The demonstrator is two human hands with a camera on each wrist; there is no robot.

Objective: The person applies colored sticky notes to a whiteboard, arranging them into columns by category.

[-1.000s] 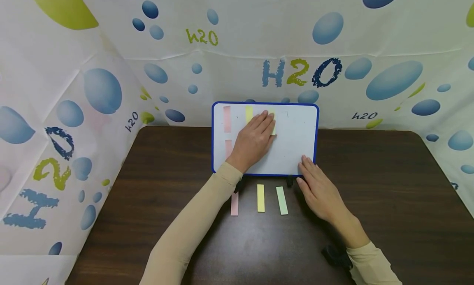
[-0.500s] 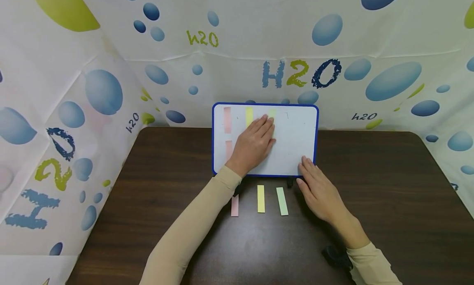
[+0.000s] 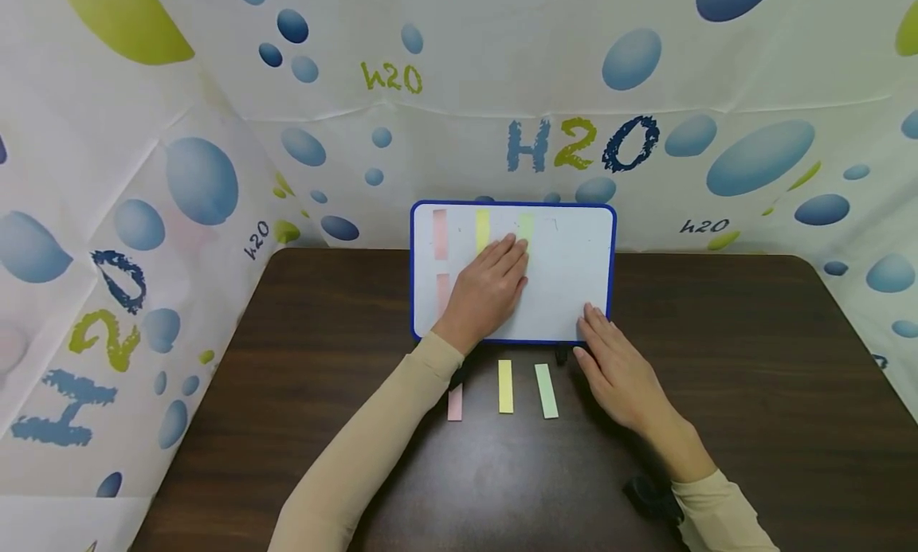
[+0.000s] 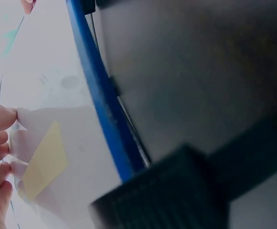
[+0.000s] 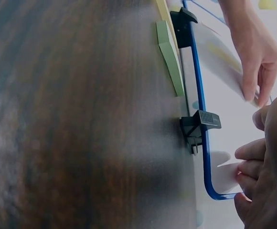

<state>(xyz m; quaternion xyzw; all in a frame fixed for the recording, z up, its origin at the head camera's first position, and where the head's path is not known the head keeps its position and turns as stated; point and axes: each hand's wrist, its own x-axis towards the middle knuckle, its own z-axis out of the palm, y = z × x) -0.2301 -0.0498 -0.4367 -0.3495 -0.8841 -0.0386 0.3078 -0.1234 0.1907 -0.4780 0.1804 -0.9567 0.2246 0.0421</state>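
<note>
A whiteboard with a blue frame [image 3: 566, 297] stands at the back of the table. My left hand [image 3: 486, 285] rests on its face with fingers extended, the fingertips at the lower end of a pale green paper strip [image 3: 527, 224]. To the left of that are a yellow strip [image 3: 483, 227] and two pink strips [image 3: 440, 235], the lower one partly covered by the hand. Another yellow strip [image 4: 47, 162] on the board shows in the left wrist view, hidden from the head view. My right hand [image 3: 620, 369] touches the board's lower right corner with straight fingers.
In front of the board lie a pink pad [image 3: 455, 403], partly under the left arm, a yellow pad [image 3: 505, 386] and a green pad [image 3: 547, 391] of sticky strips. Black clips [image 5: 203, 121] hold the board's lower edge. A patterned sheet [image 3: 459, 154] hangs behind the table.
My left hand has slid a little down the board, off the pale green strip, which now shows in place. The right hand stays put.
</note>
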